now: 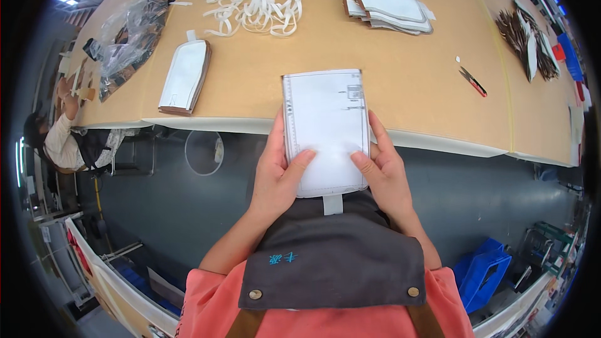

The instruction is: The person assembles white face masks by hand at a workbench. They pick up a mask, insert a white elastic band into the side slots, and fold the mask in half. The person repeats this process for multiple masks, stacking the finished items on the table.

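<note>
Between both hands is a flat white sewn panel (pixel 325 125), roughly rectangular, with dark printed lines, stitching along its edges and a short pale tab at its lower end. My left hand (pixel 273 169) grips its left edge, thumb pressed on the front face. On the right edge my right hand (pixel 389 172) holds it the same way. The fingers behind the panel are largely hidden. Its upper part overlaps the table's front edge in view. To the left lies a stack of similar white panels (pixel 184 76) with brown edges and a tab.
White tape (pixel 256 9) lies tangled on the tan table (pixel 263 66). Another panel stack (pixel 389 7) sits at the back. Red-handled scissors (pixel 474 81) and brown-and-white strips (pixel 531 40) are at right, a clear plastic bag (pixel 131 34) at left. Another person (pixel 62 141) sits far left.
</note>
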`<action>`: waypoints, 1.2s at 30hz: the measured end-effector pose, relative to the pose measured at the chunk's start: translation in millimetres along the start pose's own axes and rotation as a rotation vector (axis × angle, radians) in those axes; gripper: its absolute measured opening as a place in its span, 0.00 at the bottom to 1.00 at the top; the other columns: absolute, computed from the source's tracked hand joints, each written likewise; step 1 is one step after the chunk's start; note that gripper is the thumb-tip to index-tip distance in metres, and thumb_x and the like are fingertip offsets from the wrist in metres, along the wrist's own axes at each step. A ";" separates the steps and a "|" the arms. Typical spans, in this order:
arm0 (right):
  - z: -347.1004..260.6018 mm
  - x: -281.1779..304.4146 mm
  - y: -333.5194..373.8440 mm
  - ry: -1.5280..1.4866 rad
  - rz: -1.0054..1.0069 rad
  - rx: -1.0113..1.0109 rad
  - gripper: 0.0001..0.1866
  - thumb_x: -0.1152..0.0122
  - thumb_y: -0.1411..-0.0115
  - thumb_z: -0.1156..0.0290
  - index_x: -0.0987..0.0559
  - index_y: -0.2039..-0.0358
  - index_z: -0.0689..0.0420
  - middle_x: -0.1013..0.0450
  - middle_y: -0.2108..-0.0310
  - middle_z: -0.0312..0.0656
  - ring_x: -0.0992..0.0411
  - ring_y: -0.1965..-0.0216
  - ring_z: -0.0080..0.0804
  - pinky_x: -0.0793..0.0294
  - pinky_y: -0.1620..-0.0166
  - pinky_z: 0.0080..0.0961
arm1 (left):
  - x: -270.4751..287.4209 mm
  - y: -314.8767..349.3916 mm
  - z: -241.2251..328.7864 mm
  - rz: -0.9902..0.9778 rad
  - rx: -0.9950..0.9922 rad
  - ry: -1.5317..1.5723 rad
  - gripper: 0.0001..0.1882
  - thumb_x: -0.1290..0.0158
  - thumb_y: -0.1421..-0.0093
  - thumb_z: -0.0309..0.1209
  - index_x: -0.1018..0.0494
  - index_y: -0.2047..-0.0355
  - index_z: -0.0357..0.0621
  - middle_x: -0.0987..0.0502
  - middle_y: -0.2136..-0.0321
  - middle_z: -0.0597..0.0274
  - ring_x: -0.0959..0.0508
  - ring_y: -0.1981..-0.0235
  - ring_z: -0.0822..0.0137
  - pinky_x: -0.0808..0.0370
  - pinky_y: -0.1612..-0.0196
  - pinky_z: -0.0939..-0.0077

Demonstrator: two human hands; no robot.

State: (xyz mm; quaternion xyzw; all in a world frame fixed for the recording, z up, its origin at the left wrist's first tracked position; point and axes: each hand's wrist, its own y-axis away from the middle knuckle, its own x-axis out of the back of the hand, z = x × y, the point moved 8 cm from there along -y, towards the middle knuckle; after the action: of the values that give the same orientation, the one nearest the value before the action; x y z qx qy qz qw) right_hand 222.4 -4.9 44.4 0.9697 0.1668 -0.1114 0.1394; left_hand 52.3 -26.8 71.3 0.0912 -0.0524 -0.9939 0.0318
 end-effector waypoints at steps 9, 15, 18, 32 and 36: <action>-0.9 1.0 -14.0 -0.290 0.062 -0.041 0.23 0.44 0.33 0.77 0.35 0.39 0.65 0.28 0.44 0.45 0.30 0.45 0.26 0.32 0.41 0.26 | -8.1 -20.1 24.4 0.030 -0.311 -0.707 0.36 0.46 0.35 0.28 0.48 0.30 0.37 0.23 0.52 0.35 0.19 0.54 0.49 0.24 0.51 0.68; -12.7 24.8 -14.1 -0.366 0.136 0.099 0.24 0.43 0.33 0.74 0.35 0.39 0.62 0.28 0.44 0.45 0.29 0.44 0.31 0.30 0.40 0.32 | -4.3 -33.1 33.1 0.030 -0.245 -0.344 0.35 0.42 0.38 0.26 0.42 0.33 0.37 0.23 0.49 0.42 0.18 0.52 0.57 0.24 0.50 0.68; -16.9 31.0 -16.0 -0.372 0.146 0.167 0.26 0.43 0.33 0.72 0.37 0.37 0.59 0.30 0.42 0.45 0.30 0.42 0.34 0.30 0.39 0.37 | -10.4 -32.0 39.6 0.028 -0.255 -0.406 0.27 0.41 0.39 0.26 0.32 0.40 0.36 0.18 0.55 0.48 0.16 0.58 0.60 0.24 0.46 0.66; 0.9 29.3 -25.4 -0.530 0.091 0.270 0.29 0.42 0.33 0.71 0.40 0.35 0.57 0.35 0.38 0.45 0.35 0.38 0.38 0.37 0.34 0.42 | -32.3 -17.8 72.5 0.174 -0.866 -0.776 0.25 0.37 0.47 0.21 0.24 0.47 0.39 0.17 0.62 0.54 0.16 0.62 0.59 0.30 0.40 0.47; 0.4 25.8 -28.2 -0.517 0.079 0.258 0.28 0.42 0.33 0.71 0.40 0.35 0.58 0.35 0.38 0.45 0.35 0.37 0.38 0.38 0.34 0.41 | -41.0 -28.6 83.7 0.109 -0.812 -0.703 0.26 0.38 0.45 0.25 0.27 0.44 0.38 0.18 0.57 0.52 0.17 0.59 0.57 0.32 0.39 0.46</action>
State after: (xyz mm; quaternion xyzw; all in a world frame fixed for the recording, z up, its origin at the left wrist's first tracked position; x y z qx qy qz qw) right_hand 236.0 28.0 30.7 0.9246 0.0724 -0.3697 0.0572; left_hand 75.5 12.7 157.3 -0.2695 0.3239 -0.9017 0.0968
